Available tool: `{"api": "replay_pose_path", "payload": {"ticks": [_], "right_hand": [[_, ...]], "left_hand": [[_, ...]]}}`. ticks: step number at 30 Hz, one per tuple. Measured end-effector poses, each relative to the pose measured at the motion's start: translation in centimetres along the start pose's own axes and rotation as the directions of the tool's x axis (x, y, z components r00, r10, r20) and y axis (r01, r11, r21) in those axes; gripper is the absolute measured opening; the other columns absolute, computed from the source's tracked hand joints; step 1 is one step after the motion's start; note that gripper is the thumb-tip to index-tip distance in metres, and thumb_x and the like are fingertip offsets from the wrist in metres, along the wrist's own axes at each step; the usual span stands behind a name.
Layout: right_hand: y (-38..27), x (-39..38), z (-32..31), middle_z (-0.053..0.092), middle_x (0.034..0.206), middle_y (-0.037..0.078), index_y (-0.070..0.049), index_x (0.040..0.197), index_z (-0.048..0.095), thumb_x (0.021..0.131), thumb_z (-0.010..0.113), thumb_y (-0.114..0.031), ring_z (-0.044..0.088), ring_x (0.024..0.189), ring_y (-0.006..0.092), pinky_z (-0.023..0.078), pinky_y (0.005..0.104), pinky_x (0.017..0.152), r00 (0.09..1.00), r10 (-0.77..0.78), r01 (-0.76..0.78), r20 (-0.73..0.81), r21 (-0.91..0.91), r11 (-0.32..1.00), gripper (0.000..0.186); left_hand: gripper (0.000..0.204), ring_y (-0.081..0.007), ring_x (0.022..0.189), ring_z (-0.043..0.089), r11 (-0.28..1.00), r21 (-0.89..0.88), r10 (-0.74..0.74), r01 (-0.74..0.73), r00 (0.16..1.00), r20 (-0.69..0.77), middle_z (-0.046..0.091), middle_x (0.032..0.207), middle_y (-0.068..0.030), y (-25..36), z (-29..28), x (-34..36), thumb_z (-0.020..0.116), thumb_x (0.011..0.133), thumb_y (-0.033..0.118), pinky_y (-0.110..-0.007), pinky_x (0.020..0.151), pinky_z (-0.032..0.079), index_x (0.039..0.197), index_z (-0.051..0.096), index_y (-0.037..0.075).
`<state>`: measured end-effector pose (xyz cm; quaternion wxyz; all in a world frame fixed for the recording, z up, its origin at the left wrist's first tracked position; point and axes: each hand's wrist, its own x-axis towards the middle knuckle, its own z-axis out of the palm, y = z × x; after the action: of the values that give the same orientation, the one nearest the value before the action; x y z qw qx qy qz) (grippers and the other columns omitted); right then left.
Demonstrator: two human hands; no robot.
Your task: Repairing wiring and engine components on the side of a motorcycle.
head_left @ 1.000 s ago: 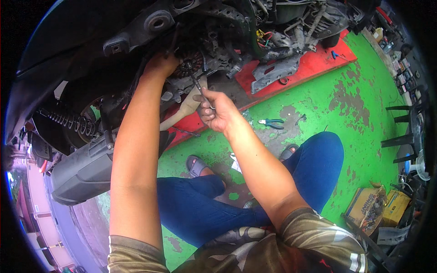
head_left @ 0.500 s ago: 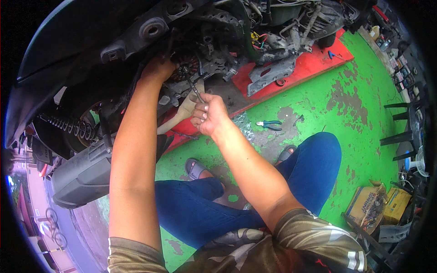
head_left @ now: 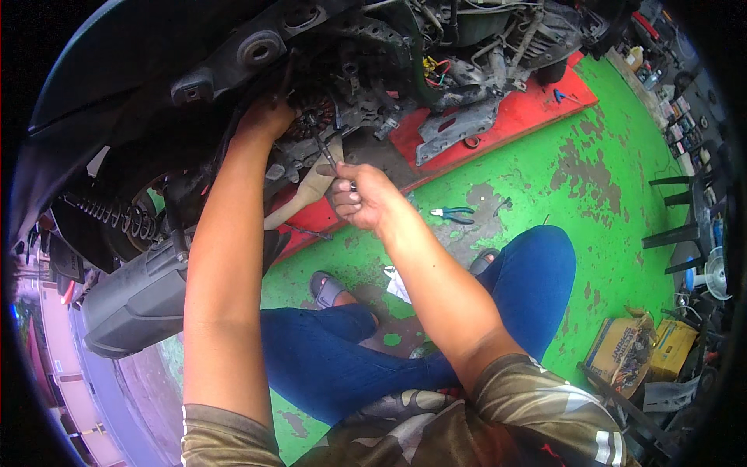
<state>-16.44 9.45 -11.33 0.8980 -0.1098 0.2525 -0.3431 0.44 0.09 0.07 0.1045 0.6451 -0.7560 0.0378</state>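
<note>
A slim metal wrench (head_left: 324,149) runs from my closed right hand (head_left: 364,196) up to the middle of a dark round finned part (head_left: 317,115) on a partly stripped scooter. Beside that part, on its left, my left hand (head_left: 267,118) reaches in under the bodywork. Its fingers are in shadow, so whether they grip anything is hidden. A pale tan tapering piece (head_left: 315,185) lies below the wrench, next to my right hand.
The scooter stands by a red platform (head_left: 537,109) holding a loose metal plate (head_left: 459,134). Pliers (head_left: 453,215) and white paper (head_left: 397,282) lie on the green floor. A rear tyre hugger (head_left: 136,292) juts out left. Cardboard boxes (head_left: 620,350) and dark chairs (head_left: 678,233) stand right.
My right hand has shifted slightly right with the wrench, whose handle has swung a little. White paper now shows beside my right forearm. My left hand stays beside the finned part.
</note>
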Motion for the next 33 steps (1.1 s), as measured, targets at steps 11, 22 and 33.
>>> {"api": "replay_pose_path", "payload": {"ticks": [11, 22, 33], "right_hand": [[1.3, -1.4, 4.0, 0.064, 0.088, 0.027, 0.003, 0.096, 0.060, 0.085, 0.059, -0.025, 0.064, 0.084, 0.0441, 0.050, 0.0495, 0.073, 0.660, -0.741, -0.058, 0.121, -0.976, -0.210, 0.030], [2.4, -0.1, 2.2, 0.062, 0.070, 0.022, -0.001, 0.083, 0.064, 0.084, 0.058, -0.024, 0.063, 0.067, 0.0367, 0.049, 0.0467, 0.057, 0.474, -0.876, 0.153, 0.093, -0.988, -0.022, 0.023], [2.5, 0.0, 3.1, 0.027, 0.057, -0.007, -0.007, 0.108, 0.054, 0.097, 0.043, -0.027, 0.026, 0.045, 0.0066, 0.017, 0.0221, 0.040, 0.981, -0.115, 0.159, -0.155, 0.311, 0.937, 0.025]], "left_hand": [[0.085, -0.0367, 0.135, 0.032, 0.998, -0.043, -0.037, 0.039, 0.998, 0.042, 0.032, 0.147, -0.0201, 0.0, -1.0, -0.6, 0.065, 0.080, 0.025, -0.042, 0.110, 0.030, 0.150, 0.017, 0.022], [0.085, -0.0359, 0.137, 0.027, 0.993, -0.056, -0.096, 0.103, 0.989, 0.110, 0.027, 0.150, -0.0197, -0.2, -0.4, -0.1, 0.063, 0.084, 0.039, -0.042, 0.112, 0.027, 0.150, 0.015, 0.015], [0.077, -0.0345, 0.138, 0.026, 0.995, -0.084, -0.054, 0.059, 0.997, 0.061, 0.026, 0.149, -0.0206, -1.8, 1.4, 0.3, 0.058, 0.085, 0.024, -0.040, 0.113, 0.026, 0.149, 0.018, 0.014]]}}
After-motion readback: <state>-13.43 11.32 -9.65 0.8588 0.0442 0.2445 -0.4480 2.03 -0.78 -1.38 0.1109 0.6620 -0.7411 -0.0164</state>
